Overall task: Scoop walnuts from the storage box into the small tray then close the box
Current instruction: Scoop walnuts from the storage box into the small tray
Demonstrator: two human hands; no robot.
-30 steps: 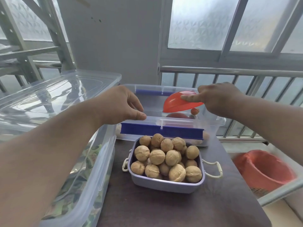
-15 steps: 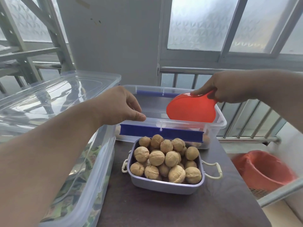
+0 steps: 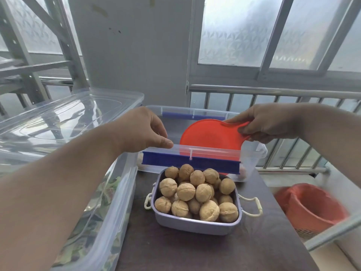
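A small lilac tray (image 3: 195, 224) heaped with walnuts (image 3: 197, 194) sits at the table's middle. Behind it stands the clear storage box (image 3: 252, 159) with blue latches, its top open. My right hand (image 3: 267, 124) grips the handle of a red scoop (image 3: 207, 136), which stands on edge inside the box with its round back toward me. My left hand (image 3: 142, 130) holds the box's near rim at its left corner, thumb on top. A few walnuts show faintly through the box wall.
A large clear bin (image 3: 82, 192) with its clear lid (image 3: 64, 122) on top fills the left side. A red basket (image 3: 310, 208) sits low on the right past the table edge. Metal railing (image 3: 273, 92) and windows stand behind the box.
My right hand has swung the red scoop from a level hold over the box to an on-edge position, lowering it into the box. My left hand stays on the rim.
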